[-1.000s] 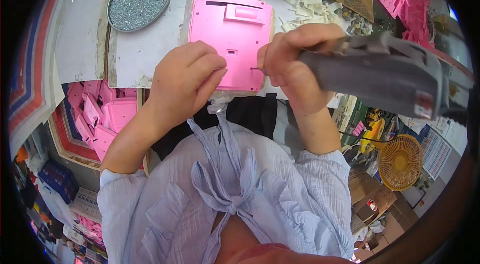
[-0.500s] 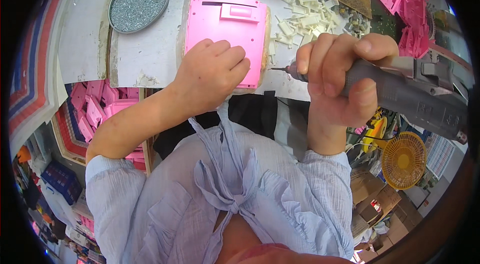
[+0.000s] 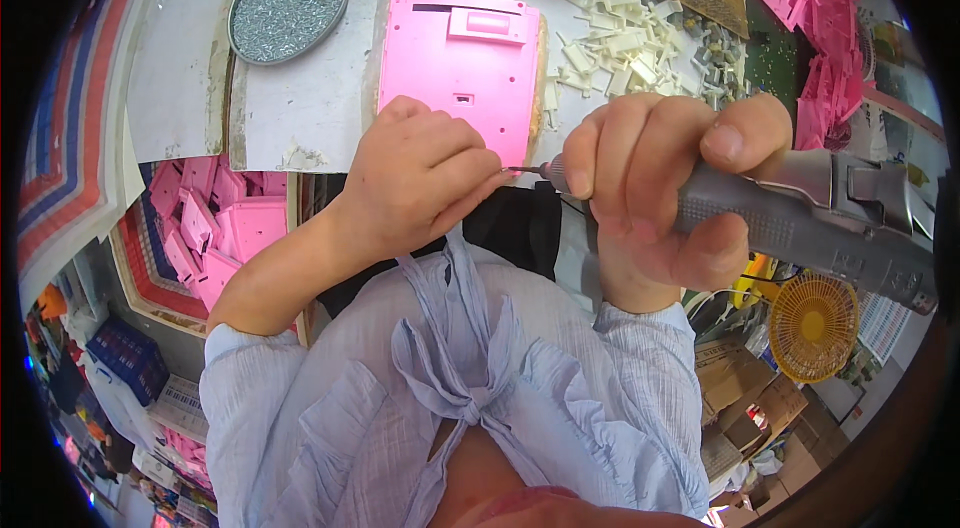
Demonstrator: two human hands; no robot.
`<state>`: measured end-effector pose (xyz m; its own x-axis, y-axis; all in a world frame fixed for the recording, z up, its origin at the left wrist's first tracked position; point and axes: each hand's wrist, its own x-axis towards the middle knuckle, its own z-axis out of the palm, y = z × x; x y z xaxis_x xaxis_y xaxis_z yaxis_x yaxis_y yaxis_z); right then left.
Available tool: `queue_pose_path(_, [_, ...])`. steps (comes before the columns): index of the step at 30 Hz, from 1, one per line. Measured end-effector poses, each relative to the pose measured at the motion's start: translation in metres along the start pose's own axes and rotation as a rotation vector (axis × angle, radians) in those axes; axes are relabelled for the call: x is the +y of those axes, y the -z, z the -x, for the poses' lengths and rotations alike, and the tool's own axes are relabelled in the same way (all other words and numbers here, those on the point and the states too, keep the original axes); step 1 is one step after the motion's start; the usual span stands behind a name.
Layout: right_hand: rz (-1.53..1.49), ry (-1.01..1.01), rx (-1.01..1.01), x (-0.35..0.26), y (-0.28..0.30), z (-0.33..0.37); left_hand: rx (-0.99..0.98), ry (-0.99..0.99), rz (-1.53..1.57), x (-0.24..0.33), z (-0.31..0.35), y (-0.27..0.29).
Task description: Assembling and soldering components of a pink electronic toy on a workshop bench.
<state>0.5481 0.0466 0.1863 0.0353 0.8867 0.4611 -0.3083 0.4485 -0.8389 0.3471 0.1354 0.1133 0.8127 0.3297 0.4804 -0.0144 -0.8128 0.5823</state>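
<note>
Setting a screw at the near right corner of the pink casing (image 3: 430, 63) seems the step in hand — the casing lies at the table's (image 3: 290, 113) near edge. The right hand's (image 3: 655, 168) fingers wrap the electric screwdriver (image 3: 840, 223); the left hand's (image 3: 425, 163) are drawn together, contents unclear — next calls for squaring the bit (image 3: 527, 168).

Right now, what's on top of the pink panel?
The pink panel bears a raised block near its far edge; the left hand covers its near-left part, hiding whatever lies beneath. A screwdriver bit is at the near-right corner.
</note>
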Motion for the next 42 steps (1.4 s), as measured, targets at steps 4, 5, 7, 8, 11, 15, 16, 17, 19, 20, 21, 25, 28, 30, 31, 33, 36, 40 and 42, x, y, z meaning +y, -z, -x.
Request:
queue_pose_path(4, [-0.016,-0.003,0.013,0.005,-0.005,-0.002,0.025,0.094,0.074,0.003,0.002,0.002])
queue_pose_path(5, [-0.014,-0.007,0.026,0.006,-0.008,-0.002,0.042,0.142,0.114,0.003,0.003,0.002])
queue_pose_path(7, [-0.013,-0.01,0.036,0.007,-0.011,-0.003,0.028,0.243,0.272,0.005,0.006,0.002])
queue_pose_path(8, [-0.014,-0.008,0.033,0.008,-0.011,-0.004,0.022,0.293,0.35,0.006,0.007,0.002])
queue_pose_path(11, [0.001,-0.018,0.042,0.006,-0.014,-0.004,0.102,0.079,0.138,0.0,0.008,0.003])
queue_pose_path(15, [-0.02,0.03,0.02,0.005,-0.012,-0.008,0.024,0.054,0.047,-0.001,0.012,0.011])
queue_pose_path(16, [-0.031,0.041,0.003,0.005,-0.012,-0.01,0.066,0.071,0.074,0.0,0.014,0.006])
queue_pose_path(17, [-0.041,0.043,-0.02,0.005,-0.014,-0.013,0.107,0.088,0.1,0.0,0.014,0.003])
queue_pose_path(19, [-0.042,0.047,-0.027,0.006,-0.016,-0.015,0.08,0.144,0.156,0.004,0.014,0.004])
queue_pose_path(20, [-0.035,0.046,-0.013,0.007,-0.017,-0.015,0.066,0.171,0.184,0.006,0.013,0.005])
queue_pose_path(21, [-0.028,0.039,-0.002,0.009,-0.019,-0.014,0.055,0.193,0.187,0.007,0.013,0.008])
queue_pose_path(25, [-0.019,0.0,0.035,0.013,-0.024,-0.014,0.032,0.229,0.174,0.006,0.013,0.014])
queue_pose_path(28, [-0.024,-0.018,0.055,0.019,-0.029,-0.016,0.016,0.167,0.105,0.001,0.013,0.017])
queue_pose_path(30, [-0.002,-0.015,0.075,0.02,-0.031,-0.015,0.014,0.116,0.052,-0.004,0.01,0.017])
queue_pose_path(31, [-0.001,-0.009,0.082,0.021,-0.032,-0.015,0.021,0.093,0.03,-0.006,0.008,0.015])
queue_pose_path(33, [-0.018,0.012,0.084,0.021,-0.03,-0.017,0.022,0.062,0.003,-0.009,0.006,0.019])
queue_pose_path(36, [-0.055,0.042,0.065,0.018,-0.027,-0.023,0.027,0.045,0.001,-0.011,0.004,0.023])
queue_pose_path(40, [-0.038,0.048,0.05,0.022,-0.027,-0.026,0.046,0.052,0.001,-0.014,0.005,0.021])
queue_pose_path(42, [-0.033,0.047,0.052,0.025,-0.028,-0.027,0.034,0.059,-0.019,-0.015,0.004,0.022])
